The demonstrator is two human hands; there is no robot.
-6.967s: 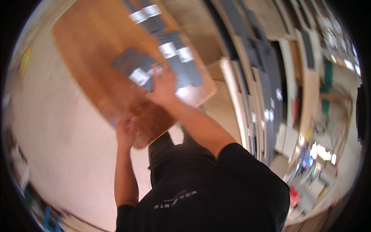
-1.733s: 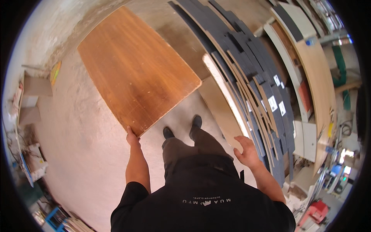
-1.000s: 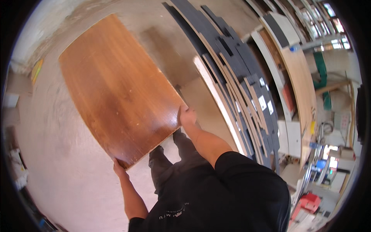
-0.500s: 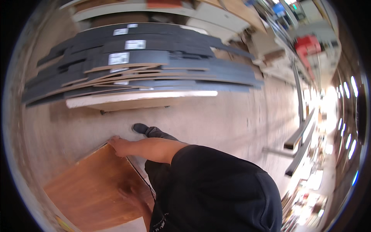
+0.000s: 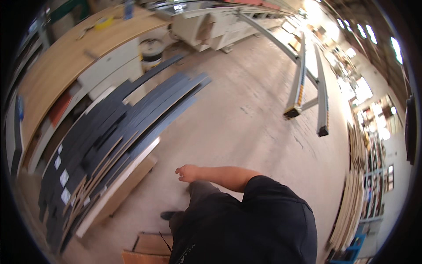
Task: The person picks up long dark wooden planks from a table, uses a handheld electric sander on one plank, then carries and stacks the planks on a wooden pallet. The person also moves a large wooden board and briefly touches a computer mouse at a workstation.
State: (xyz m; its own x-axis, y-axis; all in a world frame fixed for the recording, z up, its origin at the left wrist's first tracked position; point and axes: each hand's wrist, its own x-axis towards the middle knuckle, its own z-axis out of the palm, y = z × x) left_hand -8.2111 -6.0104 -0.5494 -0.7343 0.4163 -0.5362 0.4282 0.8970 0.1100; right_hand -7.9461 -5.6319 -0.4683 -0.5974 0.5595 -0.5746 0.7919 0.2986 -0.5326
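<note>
My right hand (image 5: 187,173) is held out in front of my body, above the bare floor. Its fingers are loosely curled and a little apart, with nothing in them. My left hand is out of view. Low in the picture, beside my black shirt, part of a brown wooden panel (image 5: 143,258) shows next to a second brown board with a dark edge (image 5: 151,242). To the left of my right hand lies a stack of dark grey boards (image 5: 110,127), some bearing white labels, on a low pale base (image 5: 118,187).
A long wood-topped bench (image 5: 66,57) runs behind the stack, with a bucket (image 5: 151,50) at its end. Metal rails (image 5: 299,79) jut out at the upper right. Upright boards (image 5: 349,207) lean near shelving (image 5: 376,189) along the right side.
My view has swung to the right. Both hands were at the large brown panel; my right hand has now left it, and my left hand has gone out of view.
</note>
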